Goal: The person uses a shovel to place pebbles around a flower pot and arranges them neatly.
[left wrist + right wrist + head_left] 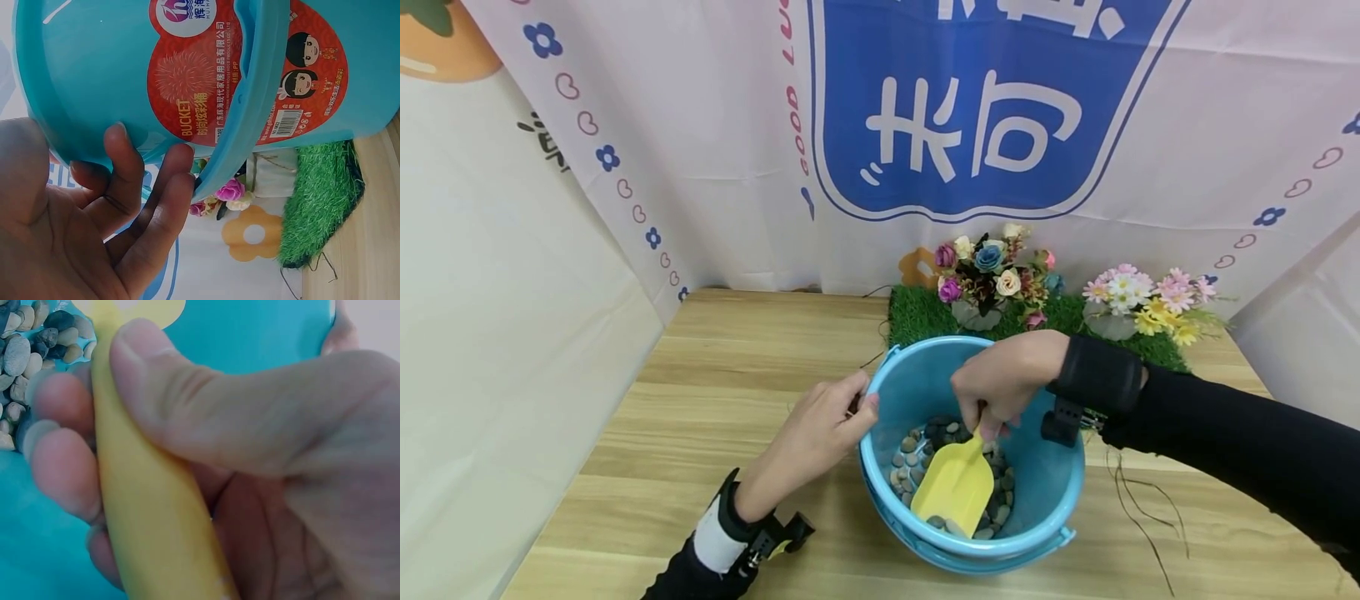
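Observation:
A light blue bucket [917, 383] stands on the wooden table, with grey, tan and dark pebbles [907, 471] across its bottom. My left hand [820, 433] grips the bucket's left rim; in the left wrist view its curled fingers [128, 169] lie against the outer wall, near the lowered handle [250, 106]. Inside the bucket, my right hand [1007, 375] holds a yellow plastic shovel [957, 487] by its handle. The shovel's blade tilts down onto the pebbles, a few of them at its front edge. The right wrist view shows thumb and fingers wrapped around the shovel handle [150, 512].
Behind the bucket lies a green turf mat [917, 315] bearing a mixed bouquet [996, 271] and a pink, white and yellow bouquet [1150, 300]. Thin dark strands [1138, 521] lie right of the bucket. A printed cloth [737, 150] hangs along the table's back.

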